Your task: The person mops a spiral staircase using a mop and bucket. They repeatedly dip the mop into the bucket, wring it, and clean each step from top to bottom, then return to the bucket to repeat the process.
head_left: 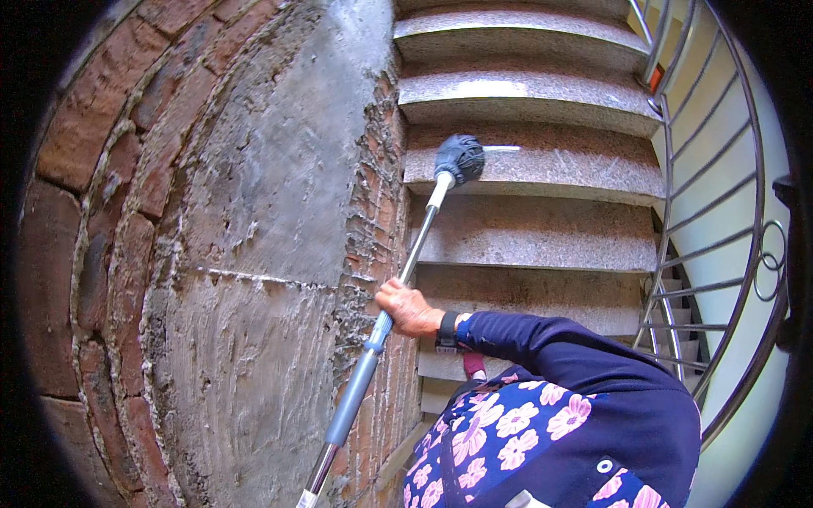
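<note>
My right hand (406, 308), with a dark band on its wrist, is closed around the pole of a mop (362, 392), which slants from the lower edge up toward the stairs. The dark grey mop head (459, 157) rests on a speckled stone step (576, 165), near its left end, with a short pale strip beside it. My left hand is not in view. My dark sleeve and pink-flowered garment (517, 423) fill the lower right, and a small pink item (473, 363), perhaps footwear, shows below my wrist.
A rough wall (254, 169) of cement and exposed red brick runs along the left of the staircase. A metal railing (745, 254) with bars and rings lines the right side, with a pale wall behind it. More steps (517, 34) rise above the mop head.
</note>
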Demonstrator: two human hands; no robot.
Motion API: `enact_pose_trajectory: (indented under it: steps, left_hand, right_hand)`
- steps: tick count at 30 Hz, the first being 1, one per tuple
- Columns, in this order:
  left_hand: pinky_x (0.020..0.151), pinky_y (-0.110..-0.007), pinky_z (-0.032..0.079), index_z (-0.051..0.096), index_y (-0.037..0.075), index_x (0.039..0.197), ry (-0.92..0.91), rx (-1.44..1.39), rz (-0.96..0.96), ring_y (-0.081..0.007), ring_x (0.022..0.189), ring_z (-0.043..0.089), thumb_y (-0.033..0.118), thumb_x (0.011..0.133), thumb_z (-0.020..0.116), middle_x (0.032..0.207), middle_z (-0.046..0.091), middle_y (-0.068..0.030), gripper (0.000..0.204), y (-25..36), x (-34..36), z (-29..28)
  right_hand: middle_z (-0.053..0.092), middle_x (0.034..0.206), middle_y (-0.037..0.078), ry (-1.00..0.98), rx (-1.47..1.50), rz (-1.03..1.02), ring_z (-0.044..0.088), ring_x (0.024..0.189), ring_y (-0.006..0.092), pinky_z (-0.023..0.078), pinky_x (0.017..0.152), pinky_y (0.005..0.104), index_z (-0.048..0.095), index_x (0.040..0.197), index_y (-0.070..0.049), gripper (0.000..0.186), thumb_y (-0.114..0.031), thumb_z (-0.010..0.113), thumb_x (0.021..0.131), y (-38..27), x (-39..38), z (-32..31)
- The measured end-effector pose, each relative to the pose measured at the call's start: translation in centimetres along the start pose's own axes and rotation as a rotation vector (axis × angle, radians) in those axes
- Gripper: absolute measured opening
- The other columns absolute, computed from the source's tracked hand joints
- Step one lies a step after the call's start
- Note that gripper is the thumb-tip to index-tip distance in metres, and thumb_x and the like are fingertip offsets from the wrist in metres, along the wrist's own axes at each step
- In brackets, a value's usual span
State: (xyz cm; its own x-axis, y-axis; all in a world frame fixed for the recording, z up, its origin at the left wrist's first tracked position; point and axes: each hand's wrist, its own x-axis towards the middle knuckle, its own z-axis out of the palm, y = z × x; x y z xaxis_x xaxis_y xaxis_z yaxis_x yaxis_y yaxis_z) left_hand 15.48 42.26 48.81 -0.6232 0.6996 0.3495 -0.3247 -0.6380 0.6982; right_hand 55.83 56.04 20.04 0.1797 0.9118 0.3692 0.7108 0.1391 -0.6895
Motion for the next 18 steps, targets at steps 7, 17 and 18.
enact_pose_trajectory:
  steps: [7,17,18]
  left_hand:
    - [0.047,-0.025,0.034,0.053,0.012,0.077,-0.127,0.038,0.025,-0.0108,0.051,0.043,0.021,0.084,0.058,0.058,0.042,0.0026,0.012,-1.4,0.4,2.1]
    - [0.045,-0.025,0.033,0.052,0.013,0.076,-0.220,0.068,0.005,-0.0104,0.047,0.041,0.021,0.083,0.059,0.057,0.042,0.0031,0.013,-4.4,-0.4,4.0]
    - [0.045,-0.025,0.033,0.052,0.013,0.076,-0.222,0.080,0.006,-0.0103,0.047,0.041,0.021,0.083,0.059,0.057,0.042,0.0032,0.013,-4.4,-0.3,4.0]
  right_hand:
    - [0.054,0.090,0.008,-0.043,0.049,0.037,0.052,0.096,0.0297,0.054,0.062,0.0411,0.054,0.085,-0.006,0.031,-0.013,0.073,0.061,-4.3,-4.0,0.4]
    - [0.058,0.085,0.008,-0.285,0.125,0.210,0.053,0.091,0.0317,0.051,0.064,0.0477,0.060,0.083,-0.011,0.023,-0.022,0.072,0.066,1.1,-9.6,1.7]
    - [0.058,0.086,0.009,-0.228,0.126,0.185,0.054,0.091,0.0317,0.051,0.063,0.0478,0.059,0.082,-0.011,0.025,-0.024,0.072,0.066,2.2,-10.0,1.6]
